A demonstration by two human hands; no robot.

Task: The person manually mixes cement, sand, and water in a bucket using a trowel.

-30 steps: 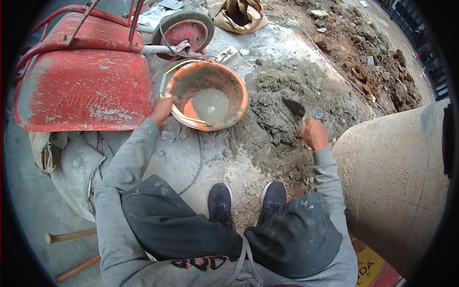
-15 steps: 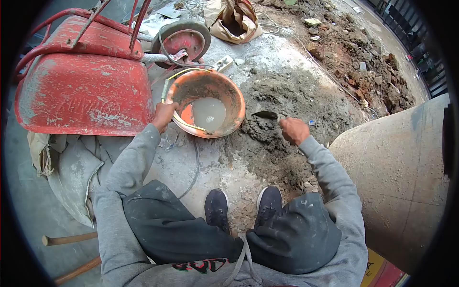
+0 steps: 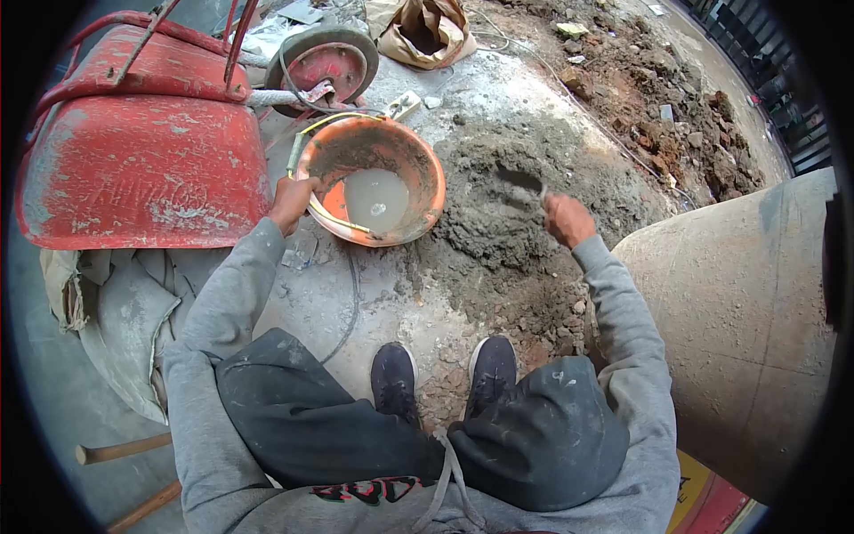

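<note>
Room is tight. A red wheelbarrow hems the orange basin on the left, and a large concrete drum walls the right. Between them lies the mortar heap. The left hand has its grip closed on the basin's left rim. The right hand has its grip closed round a trowel over the heap's far part. The trowel's long axis runs left and far, its tip toward the basin. Half a second ago the blade lay nearer, close beside the rim.
</note>
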